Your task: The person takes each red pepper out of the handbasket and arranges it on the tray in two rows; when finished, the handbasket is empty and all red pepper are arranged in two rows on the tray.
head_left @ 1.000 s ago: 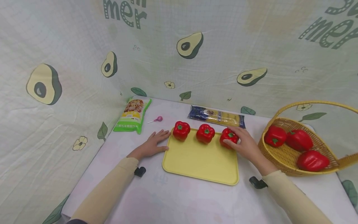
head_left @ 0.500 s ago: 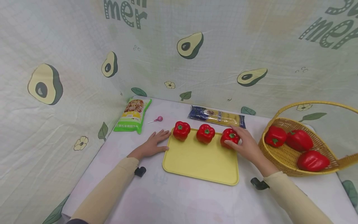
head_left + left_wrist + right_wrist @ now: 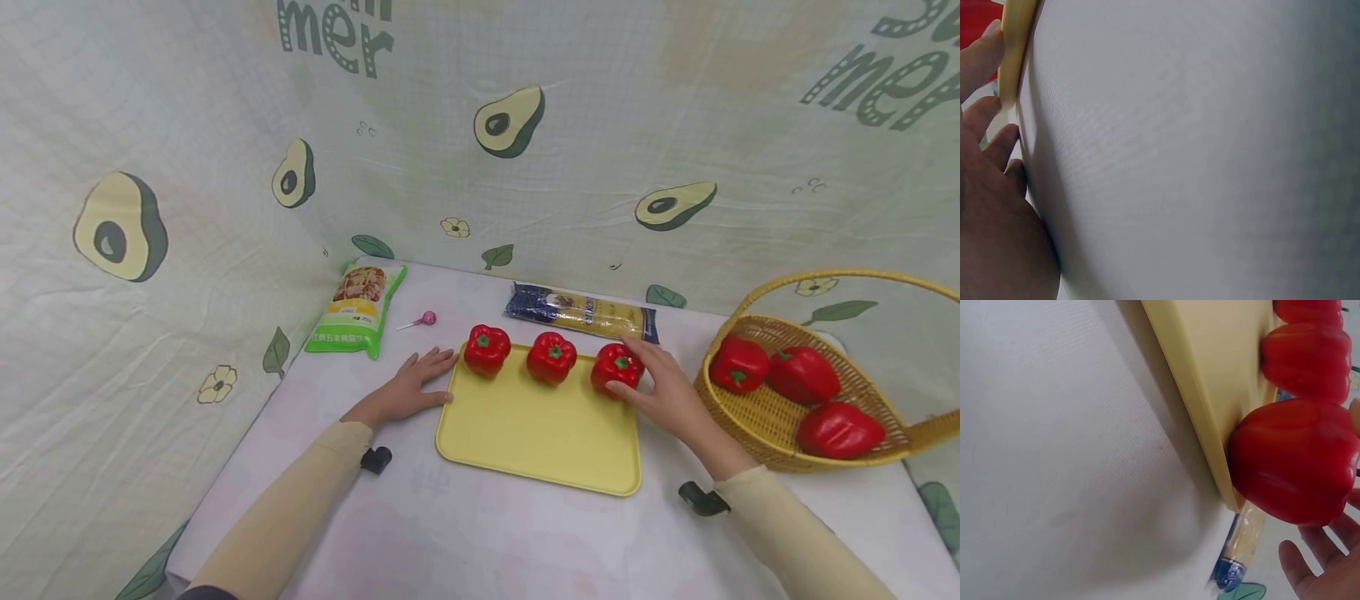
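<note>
A row of red bell peppers stands along the far edge of a yellow tray (image 3: 536,433): a left pepper (image 3: 487,351), a middle pepper (image 3: 551,359) and a right pepper (image 3: 617,370). My right hand (image 3: 663,387) is at the right pepper, thumb on the near side and fingers on the far side, loosely spread with fingertips right at its skin. In the right wrist view that pepper (image 3: 1294,462) sits upright on the tray's corner. My left hand (image 3: 408,389) lies with fingers extended against the tray's left rim, thumb and fingertips at the edge.
A wicker basket (image 3: 750,433) holding several red peppers stands at the right, its handle arching high. Behind the tray lies a blue and yellow pasta packet (image 3: 581,312). A lollipop (image 3: 427,317) and a green food bag (image 3: 356,308) are at the back left.
The right pepper has shifted very slightly right. My right hand has drifted a little to the right, its thumb and fingers looser around the pepper. The left hand has stayed put.
</note>
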